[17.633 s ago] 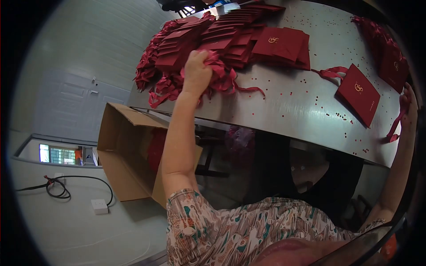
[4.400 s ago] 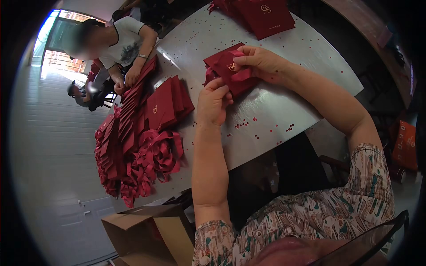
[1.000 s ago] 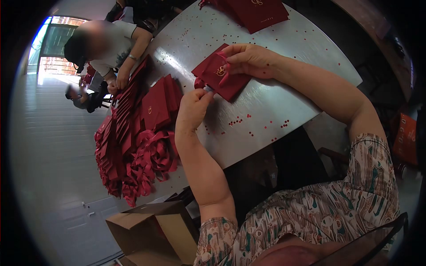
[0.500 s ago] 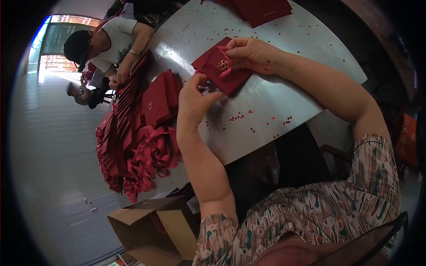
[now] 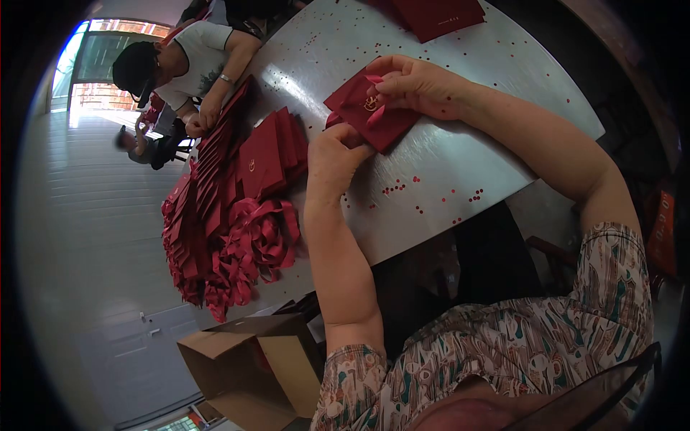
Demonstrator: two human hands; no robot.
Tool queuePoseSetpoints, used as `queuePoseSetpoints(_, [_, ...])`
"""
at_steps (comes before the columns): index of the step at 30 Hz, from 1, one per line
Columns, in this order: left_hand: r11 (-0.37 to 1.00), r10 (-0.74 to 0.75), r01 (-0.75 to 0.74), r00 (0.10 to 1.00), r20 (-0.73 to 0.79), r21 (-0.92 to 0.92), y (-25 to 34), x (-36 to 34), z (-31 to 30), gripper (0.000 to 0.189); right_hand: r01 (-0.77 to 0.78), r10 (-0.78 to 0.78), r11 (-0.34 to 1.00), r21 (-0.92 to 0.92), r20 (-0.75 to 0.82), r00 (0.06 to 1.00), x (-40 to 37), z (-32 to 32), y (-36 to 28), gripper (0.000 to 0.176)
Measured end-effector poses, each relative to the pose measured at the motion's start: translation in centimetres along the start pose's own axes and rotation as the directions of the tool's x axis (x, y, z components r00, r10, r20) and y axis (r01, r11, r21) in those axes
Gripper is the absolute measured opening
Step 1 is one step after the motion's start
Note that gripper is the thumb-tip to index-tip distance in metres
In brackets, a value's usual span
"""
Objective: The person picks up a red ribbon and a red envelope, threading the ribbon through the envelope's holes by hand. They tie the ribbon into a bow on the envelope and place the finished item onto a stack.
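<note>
A dark red gift bag with a gold emblem lies tilted on the metal table, between my two hands. My right hand is closed on the bag's pinkish-red ribbon, thumb against fingers near the upper edge. At the lower left side of the bag, my left hand has its fingers drawn together, touching or gripping the bag's edge; the fingertips are partly hidden. Left of that hand stand several similar red bags, one showing the same gold emblem.
A long row of red bags and a heap of ribbon handles cover the table's left side. Small red dots litter the table. More bags lie at the back. An open cardboard box stands below. A co-worker handles bags opposite.
My left hand's fingers were apart beside the bag and are now closed together at its edge. My right hand stays at the ribbon. The whole view has shifted slightly.
</note>
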State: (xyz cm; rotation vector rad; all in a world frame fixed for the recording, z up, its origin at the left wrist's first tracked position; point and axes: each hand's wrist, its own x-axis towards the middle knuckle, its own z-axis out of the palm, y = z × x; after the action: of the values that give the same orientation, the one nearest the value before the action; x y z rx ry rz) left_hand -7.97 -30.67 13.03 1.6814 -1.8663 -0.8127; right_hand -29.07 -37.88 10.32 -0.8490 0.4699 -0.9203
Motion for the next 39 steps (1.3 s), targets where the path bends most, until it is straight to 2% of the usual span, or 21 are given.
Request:
queuePoseSetpoints(4, [1.000, 0.023, -0.023, 1.000, -0.013, -0.007, -0.9, 0.4, 0.1, 0.016, -0.008, 0.008, 1.000, -0.018, 0.019, 1.000, 0.4, -0.6, 0.1, 0.042])
queuePoseSetpoints(7, [0.994, 0.105, -0.105, 0.994, -0.032, 0.012, -0.8, 0.3, -0.2, 0.012, -0.024, 0.024, 0.999, 0.043, 0.007, 1.000, 0.7, -0.8, 0.3, 0.045])
queuePoseSetpoints(9, [1.000, 0.011, -0.010, 0.999, -0.032, 0.014, -0.4, -0.1, -0.9, 0.009, 0.000, 0.001, 0.998, 0.061, -0.020, 1.000, 0.7, -0.6, 0.5, 0.043])
queuePoseSetpoints(10, [1.000, 0.014, -0.013, 0.999, -0.031, 0.019, -0.2, -0.2, -1.1, 0.009, 0.006, -0.004, 0.998, 0.064, -0.020, 1.000, 0.5, -0.5, 0.4, 0.043])
queuePoseSetpoints(12, [0.995, -0.098, 0.097, 0.992, -0.078, -0.010, 0.1, -0.4, -1.2, 0.012, -0.005, 0.005, 0.999, 0.038, 0.002, 1.000, 0.1, -0.3, 0.3, 0.038])
queuePoseSetpoints(13, [0.995, -0.096, 0.096, 0.992, -0.077, -0.005, -0.3, -0.2, -1.1, 0.012, -0.001, 0.001, 0.999, 0.042, 0.002, 1.000, 0.1, -0.2, 0.2, 0.038])
queuePoseSetpoints(15, [0.997, -0.022, -0.003, 0.945, -0.325, -0.075, -1.4, 0.3, -0.8, 0.023, -0.032, 0.029, 0.998, 0.057, 0.057, 0.998, 0.1, -0.1, 0.2, 0.039])
queuePoseSetpoints(16, [0.997, -0.022, -0.001, 0.946, -0.323, -0.071, -1.5, 0.6, -0.8, 0.023, -0.032, 0.028, 0.998, 0.061, 0.057, 0.998, 0.2, -0.1, 0.3, 0.039])
queuePoseSetpoints(18, [0.999, -0.013, -0.005, 0.918, -0.396, -0.044, -1.5, 1.1, -0.9, 0.047, -0.035, 0.032, 0.999, 0.034, 0.092, 0.995, 0.3, 0.0, 0.4, 0.040])
queuePoseSetpoints(19, [0.999, -0.015, -0.003, 0.918, -0.397, -0.044, -1.4, 1.4, -1.0, 0.047, -0.037, 0.034, 0.999, 0.034, 0.093, 0.995, 0.3, 0.0, 0.5, 0.040])
queuePoseSetpoints(21, [0.969, -0.144, 0.090, 0.962, -0.233, -0.228, -1.2, 2.3, -1.2, 0.057, -0.032, 0.034, 0.999, -0.022, 0.103, 0.994, 0.1, 0.1, 0.3, 0.042])
queuePoseSetpoints(22, [0.969, -0.143, 0.087, 0.961, -0.237, -0.233, -1.9, 3.2, -1.2, 0.057, -0.032, 0.035, 0.999, -0.029, 0.105, 0.994, 0.1, 0.1, 0.2, 0.042])
queuePoseSetpoints(24, [0.953, -0.123, 0.087, 0.986, -0.110, -0.291, -3.0, 4.5, -1.2, 0.055, -0.034, 0.036, 0.999, -0.019, 0.115, 0.993, 0.0, 0.1, 0.2, 0.043])
queuePoseSetpoints(25, [0.951, -0.123, 0.085, 0.986, -0.113, -0.296, -3.1, 4.5, -1.0, 0.055, -0.036, 0.039, 0.999, -0.024, 0.115, 0.993, 0.0, 0.1, 0.2, 0.043])
queuePoseSetpoints(28, [0.960, -0.081, 0.025, 0.978, -0.193, -0.278, -3.1, 4.3, -0.5, 0.045, -0.050, 0.052, 0.998, -0.030, 0.073, 0.996, 0.0, 0.4, 0.0, 0.044])
queuePoseSetpoints(30, [0.986, 0.078, -0.118, 0.947, -0.312, -0.114, -2.7, 3.9, -0.4, 0.033, -0.045, 0.045, 0.999, 0.010, 0.060, 0.997, -0.3, 0.5, -0.1, 0.043])
queuePoseSetpoints(33, [0.995, 0.044, -0.071, 0.944, -0.327, -0.070, -1.8, 3.2, -0.2, 0.023, -0.052, 0.051, 0.999, 0.015, 0.054, 0.997, -0.2, 0.6, -0.1, 0.040])
queuePoseSetpoints(37, [0.989, 0.053, -0.098, 0.932, -0.360, -0.108, -2.3, 3.5, -0.3, 0.016, -0.055, 0.052, 0.997, 0.045, 0.064, 0.997, -0.3, 0.5, -0.1, 0.037])
queuePoseSetpoints(39, [0.988, -0.097, 0.053, 0.943, -0.319, -0.145, -2.4, 3.3, -0.3, 0.016, -0.043, 0.039, 0.997, 0.062, 0.063, 0.997, -0.1, 0.2, 0.1, 0.034])
